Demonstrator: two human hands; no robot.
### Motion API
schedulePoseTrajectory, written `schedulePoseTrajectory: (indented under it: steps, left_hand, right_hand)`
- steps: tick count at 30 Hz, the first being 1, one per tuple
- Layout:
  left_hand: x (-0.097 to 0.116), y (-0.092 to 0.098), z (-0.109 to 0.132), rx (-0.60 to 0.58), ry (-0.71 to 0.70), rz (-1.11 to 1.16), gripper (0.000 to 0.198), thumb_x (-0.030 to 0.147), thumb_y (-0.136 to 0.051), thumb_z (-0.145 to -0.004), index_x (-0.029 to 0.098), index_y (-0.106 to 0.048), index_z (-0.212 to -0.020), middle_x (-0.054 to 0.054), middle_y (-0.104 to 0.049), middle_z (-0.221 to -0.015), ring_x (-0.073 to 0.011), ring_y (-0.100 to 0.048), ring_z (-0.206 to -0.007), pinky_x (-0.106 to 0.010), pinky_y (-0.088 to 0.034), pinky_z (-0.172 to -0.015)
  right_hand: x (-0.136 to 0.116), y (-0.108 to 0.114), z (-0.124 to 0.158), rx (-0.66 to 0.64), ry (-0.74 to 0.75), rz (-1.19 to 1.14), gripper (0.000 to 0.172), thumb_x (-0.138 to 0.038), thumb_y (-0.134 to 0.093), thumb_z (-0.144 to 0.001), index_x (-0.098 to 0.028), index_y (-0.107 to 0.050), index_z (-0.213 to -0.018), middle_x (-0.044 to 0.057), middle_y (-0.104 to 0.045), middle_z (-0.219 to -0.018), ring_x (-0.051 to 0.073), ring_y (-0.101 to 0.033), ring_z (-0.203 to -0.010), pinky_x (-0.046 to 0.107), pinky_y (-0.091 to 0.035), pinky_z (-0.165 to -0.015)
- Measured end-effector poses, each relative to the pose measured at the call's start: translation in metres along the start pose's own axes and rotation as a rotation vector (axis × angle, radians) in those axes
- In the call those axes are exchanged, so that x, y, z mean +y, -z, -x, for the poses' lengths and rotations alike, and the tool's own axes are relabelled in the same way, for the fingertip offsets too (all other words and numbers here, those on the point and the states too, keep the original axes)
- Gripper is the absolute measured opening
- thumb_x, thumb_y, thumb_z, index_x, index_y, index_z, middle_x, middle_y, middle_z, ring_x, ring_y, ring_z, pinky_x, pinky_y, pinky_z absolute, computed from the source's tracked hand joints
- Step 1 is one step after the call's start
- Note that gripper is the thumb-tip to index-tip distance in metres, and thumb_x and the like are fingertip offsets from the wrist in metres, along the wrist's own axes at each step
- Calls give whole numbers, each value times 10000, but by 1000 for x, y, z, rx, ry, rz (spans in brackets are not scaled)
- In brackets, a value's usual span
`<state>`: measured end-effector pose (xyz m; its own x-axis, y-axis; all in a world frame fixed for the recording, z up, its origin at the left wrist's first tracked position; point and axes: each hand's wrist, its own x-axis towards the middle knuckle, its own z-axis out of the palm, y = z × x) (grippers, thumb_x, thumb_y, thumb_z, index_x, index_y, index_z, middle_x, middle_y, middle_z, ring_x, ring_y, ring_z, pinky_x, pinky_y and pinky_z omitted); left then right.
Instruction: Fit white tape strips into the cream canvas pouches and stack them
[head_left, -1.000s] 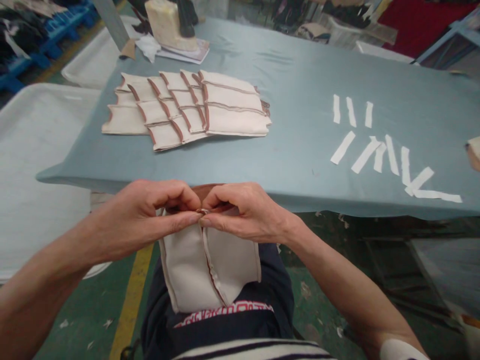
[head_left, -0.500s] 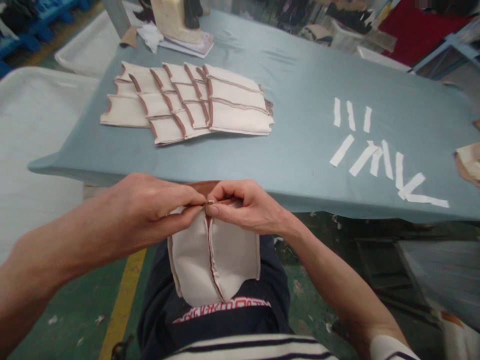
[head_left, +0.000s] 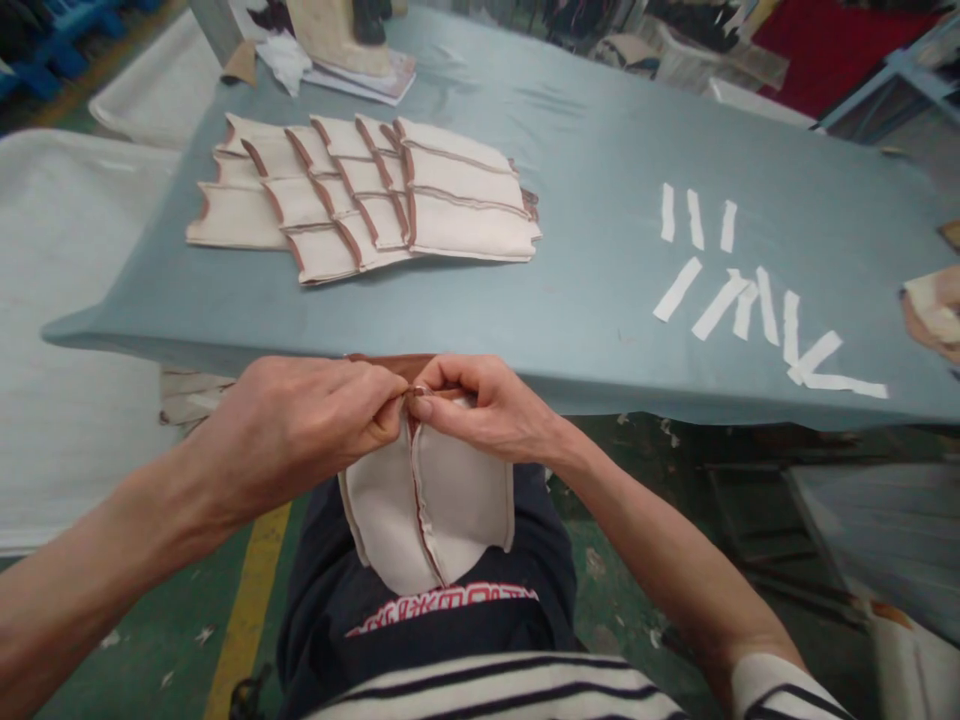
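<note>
A sewn leather piece [head_left: 465, 490], cream on the outward face with brown edges and a raised seam down its middle, hangs over my lap. My left hand [head_left: 322, 410] pinches its upper edge beside the seam, fingers curled tight. Just to the right, my right hand [head_left: 487, 405] grips the same edge between thumb and forefinger. Both sets of fingertips nearly meet at the top of the seam. The small spot between them is mostly hidden. Brown material shows behind the hands at the table's edge.
On the blue-covered table [head_left: 585, 300], similar cream sewn pieces [head_left: 465, 190] lie overlapped at the left. Several white strips [head_left: 750, 300] are scattered at the right. A white container [head_left: 75, 320] stands left of the table. Papers [head_left: 367, 75] lie at the back, and another leather piece [head_left: 934, 310] sits far right.
My left hand has rolled over and its fingers are curled more tightly at the seam top. The right hand keeps its pinch. The whole view has shifted slightly.
</note>
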<state>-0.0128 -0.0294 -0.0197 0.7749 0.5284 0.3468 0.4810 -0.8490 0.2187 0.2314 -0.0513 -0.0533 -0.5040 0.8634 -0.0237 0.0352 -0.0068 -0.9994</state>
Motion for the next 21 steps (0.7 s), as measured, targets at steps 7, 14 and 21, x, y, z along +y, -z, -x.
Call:
schedulePoseTrajectory:
  steps: [7,14,21]
  left_hand:
    - [-9,4,-4,1,-190,-136,438,176,-456,-1199,228,-641,-806,18,-712,-704,-158,-666,-587,-320,-406,-577]
    - [-17,-1,-11,-47,32,178,260,254,-537,-1018,212,-748,-873,47,-681,-630,-111,-566,-523,-246,-364,-559]
    - [-11,8,-13,-285,337,680,312,407,-602,-1014,213,-744,-814,36,-715,-691,-141,-605,-616,-205,-463,-577]
  right_hand:
    - [-2,-3,5,76,47,191,232,-420,-667,-972,-221,-618,-862,-73,-469,-724,121,-402,-701,271,-305,-660]
    - [-1,-5,11,80,96,237,250,-423,-681,-981,-224,-614,-843,-75,-475,-714,119,-411,-674,274,-298,-649]
    - [-5,-3,17,70,205,292,206,-352,-703,-994,-224,-617,-857,-55,-585,-737,123,-494,-678,269,-352,-662]
